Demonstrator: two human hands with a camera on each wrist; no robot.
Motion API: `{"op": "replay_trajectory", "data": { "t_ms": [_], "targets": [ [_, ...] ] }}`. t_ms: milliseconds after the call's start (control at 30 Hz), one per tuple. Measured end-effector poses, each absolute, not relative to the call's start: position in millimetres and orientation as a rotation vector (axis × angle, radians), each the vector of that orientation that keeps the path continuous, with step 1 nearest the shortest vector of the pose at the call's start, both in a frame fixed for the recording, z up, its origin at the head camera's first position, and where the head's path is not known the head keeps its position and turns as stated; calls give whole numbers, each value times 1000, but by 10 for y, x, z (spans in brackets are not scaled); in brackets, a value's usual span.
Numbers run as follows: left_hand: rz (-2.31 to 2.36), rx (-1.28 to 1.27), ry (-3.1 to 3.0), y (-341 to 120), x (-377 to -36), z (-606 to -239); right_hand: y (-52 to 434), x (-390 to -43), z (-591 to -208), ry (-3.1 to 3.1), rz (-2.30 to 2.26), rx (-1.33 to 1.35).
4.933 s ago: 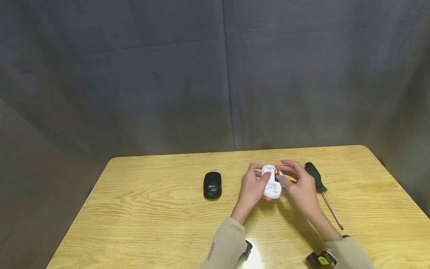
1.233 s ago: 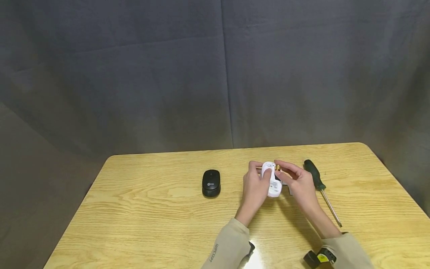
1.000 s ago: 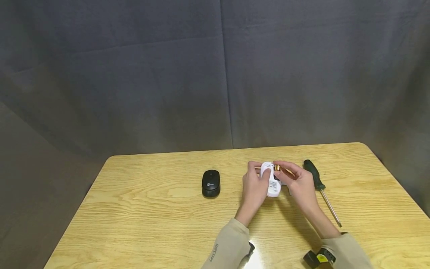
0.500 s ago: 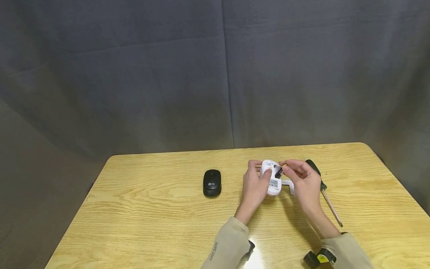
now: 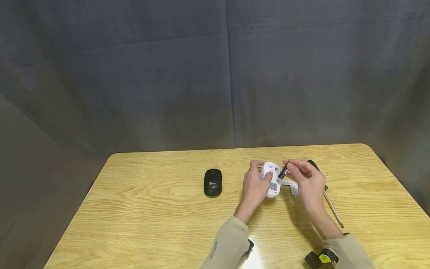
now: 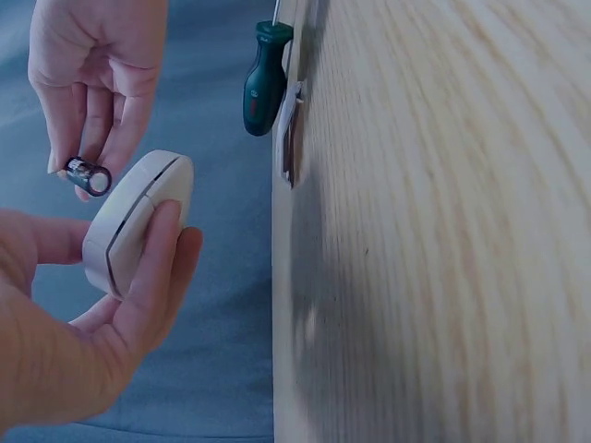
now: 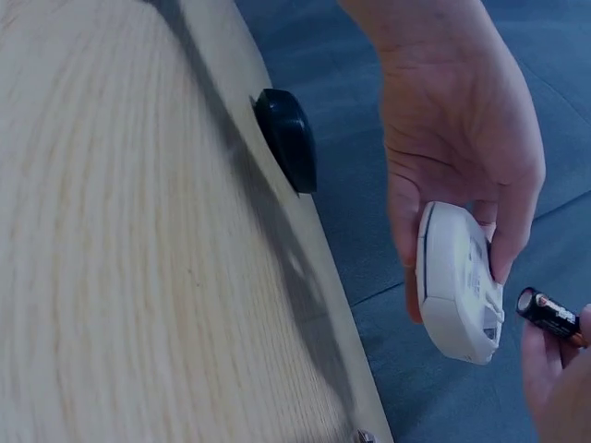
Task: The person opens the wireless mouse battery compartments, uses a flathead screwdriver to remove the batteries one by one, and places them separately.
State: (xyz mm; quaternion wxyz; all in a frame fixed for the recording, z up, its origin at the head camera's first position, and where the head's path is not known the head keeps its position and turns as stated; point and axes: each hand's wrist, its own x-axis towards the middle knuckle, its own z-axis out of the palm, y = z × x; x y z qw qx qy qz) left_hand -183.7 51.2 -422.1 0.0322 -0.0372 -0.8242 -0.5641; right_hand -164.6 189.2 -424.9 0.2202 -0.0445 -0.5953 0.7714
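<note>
My left hand (image 5: 254, 186) grips a white computer mouse (image 5: 273, 189) with its underside turned up, the thumb lying across it. An open battery bay shows in that underside. Between thumb and fingertips my right hand (image 5: 309, 183) pinches a black battery (image 5: 283, 172) with a copper-coloured end, tilted and close beside the mouse. In the right wrist view the battery (image 7: 547, 314) is apart from the mouse (image 7: 452, 281). On the table just right of the mouse lies a white battery cover (image 5: 291, 185), also visible in the left wrist view near the screwdriver handle.
A black computer mouse (image 5: 212, 182) stands left of the hands on the wooden table (image 5: 151, 209). Behind the right hand lies a screwdriver (image 5: 333, 209), its green handle (image 6: 266, 83) partly hidden in the head view. A grey curtain (image 5: 168, 93) hangs beyond the far edge.
The battery has come out of the white mouse's bay in my right hand, which has moved slightly right. More of the white cover shows. My left hand keeps holding the mouse.
</note>
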Motion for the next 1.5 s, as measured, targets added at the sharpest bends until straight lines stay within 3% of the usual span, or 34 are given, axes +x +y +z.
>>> {"op": "replay_trajectory", "data": {
  "t_ms": [433, 1500],
  "targets": [
    [-1733, -125, -2522, 494, -1826, -4221, 2016, -1661, -4278, -1626, 2406, -146],
    [-1757, -94, -2521, 465, -1874, -4240, 2149, -1694, -4306, -1962, 2408, -143]
  ]
}}
